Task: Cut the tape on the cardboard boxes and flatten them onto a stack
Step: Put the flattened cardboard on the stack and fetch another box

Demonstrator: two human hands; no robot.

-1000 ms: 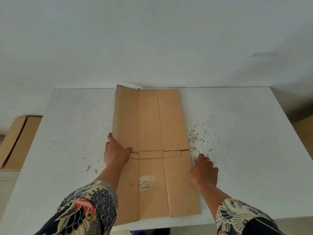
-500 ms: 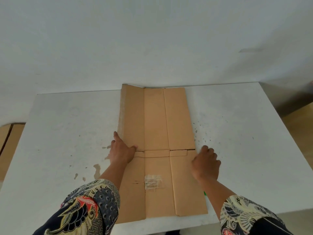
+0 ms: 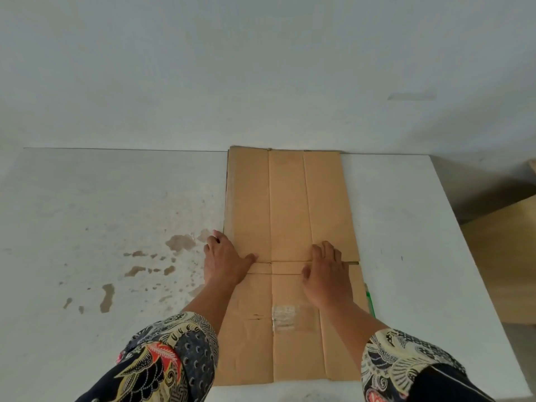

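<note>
A: How do the hands lie?

B: The left hand (image 3: 224,261) presses flat on the flattened box's (image 3: 290,204) left edge, fingers straight, thumb on the crease. The right hand (image 3: 326,274) rests mid-right, fingers loosely bent, gripping nothing.

A: And the surface?

B: A white table (image 3: 87,213), brown-stained at left, against a pale wall (image 3: 261,68).

A: The box?

B: Its long axis runs from near edge to far edge, right of centre.

Dark batik sleeves (image 3: 168,361) patterned cream, red and grey.
</note>
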